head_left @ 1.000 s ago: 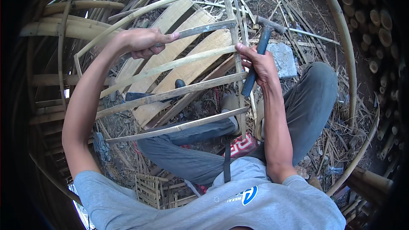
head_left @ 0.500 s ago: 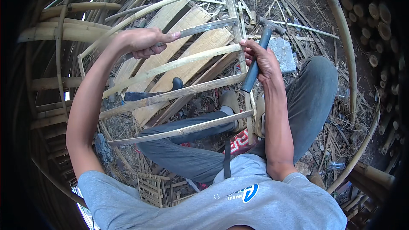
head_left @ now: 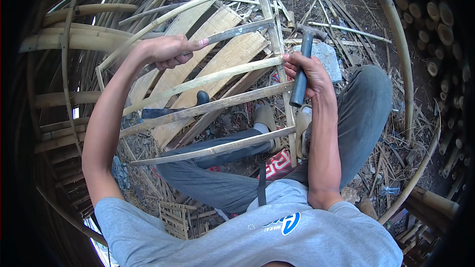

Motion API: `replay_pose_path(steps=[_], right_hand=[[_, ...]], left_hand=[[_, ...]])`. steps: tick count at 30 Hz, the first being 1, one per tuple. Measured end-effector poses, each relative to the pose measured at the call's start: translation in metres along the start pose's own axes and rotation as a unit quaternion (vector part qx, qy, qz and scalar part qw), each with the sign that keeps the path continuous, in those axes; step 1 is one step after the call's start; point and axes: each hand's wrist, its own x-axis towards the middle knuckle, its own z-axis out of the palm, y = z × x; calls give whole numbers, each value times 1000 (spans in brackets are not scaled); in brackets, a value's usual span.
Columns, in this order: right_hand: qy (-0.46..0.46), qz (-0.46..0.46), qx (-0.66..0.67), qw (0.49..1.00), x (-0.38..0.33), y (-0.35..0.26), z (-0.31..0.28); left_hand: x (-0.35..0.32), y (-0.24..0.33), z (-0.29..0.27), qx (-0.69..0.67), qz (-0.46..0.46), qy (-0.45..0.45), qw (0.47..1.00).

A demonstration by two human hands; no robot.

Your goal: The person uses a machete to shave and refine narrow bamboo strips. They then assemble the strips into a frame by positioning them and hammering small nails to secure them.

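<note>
A ladder-like bamboo frame (head_left: 213,105) lies tilted across my lap and the boards beyond it. Several slats run crosswise into a flat end strip (head_left: 268,7) on its right side. My left hand (head_left: 173,52) is closed round one of the upper slats (head_left: 240,30), thumb stretched along it. In my right hand (head_left: 311,71) is a hammer (head_left: 303,64), its dark handle crossing the palm and its head pointing away from me. The same hand's thumb and fingertips touch the end of a middle slat (head_left: 222,74), by the strip.
Wooden boards (head_left: 217,29) lie under the frame, with a dark-handled blade (head_left: 202,98) on them. A grey stone block (head_left: 324,62) sits beyond my right hand. Bamboo poles (head_left: 74,42) crowd the left, and cut bamboo ends (head_left: 433,12) are stacked at right. Slivers litter the ground.
The right side of the frame has shifted slightly to the right, and my right hand has moved with it. The hammer handle stands straighter now. My left hand keeps its grip.
</note>
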Motion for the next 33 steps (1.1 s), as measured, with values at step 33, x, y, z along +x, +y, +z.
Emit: replay_pose_path(steps=[33], right_hand=[[49,-41,-36,997,28,48,-1]], left_hand=[[32,56,-55,240,64,227,942]])
